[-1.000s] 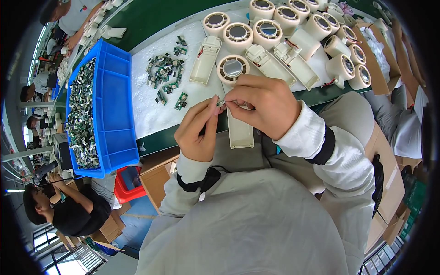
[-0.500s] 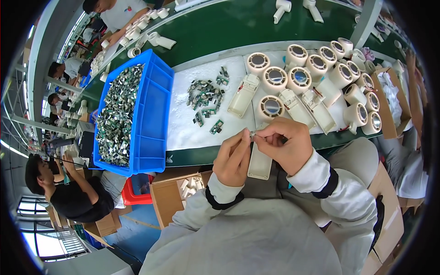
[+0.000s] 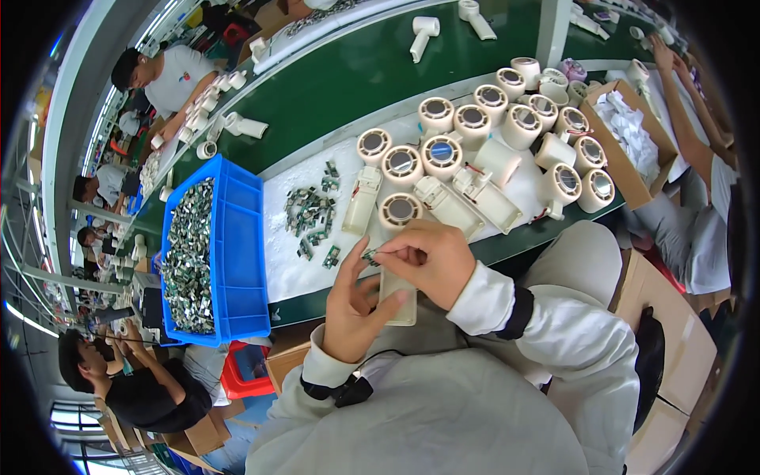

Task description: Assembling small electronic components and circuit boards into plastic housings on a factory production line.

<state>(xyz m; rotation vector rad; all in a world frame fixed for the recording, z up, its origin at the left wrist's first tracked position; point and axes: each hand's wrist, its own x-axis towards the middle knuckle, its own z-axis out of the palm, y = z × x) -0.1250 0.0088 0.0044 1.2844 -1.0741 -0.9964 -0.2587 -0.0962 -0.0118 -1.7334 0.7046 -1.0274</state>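
Observation:
My left hand [image 3: 348,313] wraps round a cream plastic handle shell [image 3: 402,310], its thumb lying along the shell and its index finger stretched up. Above the shell's upper end, my right hand [image 3: 434,260] pinches a small green circuit board [image 3: 370,256] between thumb and fingertips. The right hand hides the top of the shell. Beyond my hands, a loose pile of similar boards [image 3: 307,212] lies on the white foam mat [image 3: 277,273]. Next to that pile is an open cream handle housing [image 3: 362,202].
A blue bin [image 3: 241,261] full of small boards stands at the left. Several cream round-headed housings [image 3: 402,165] crowd the mat's right side. A cardboard box [image 3: 645,142] with white pieces stands at the far right. Co-workers sit at left and right; a green conveyor [image 3: 332,95] runs behind.
The view has shifted, so the bench sits further left and lower. My left fingers have left the fingertip pinch and spread round the shell; a green board now shows at my right fingertips.

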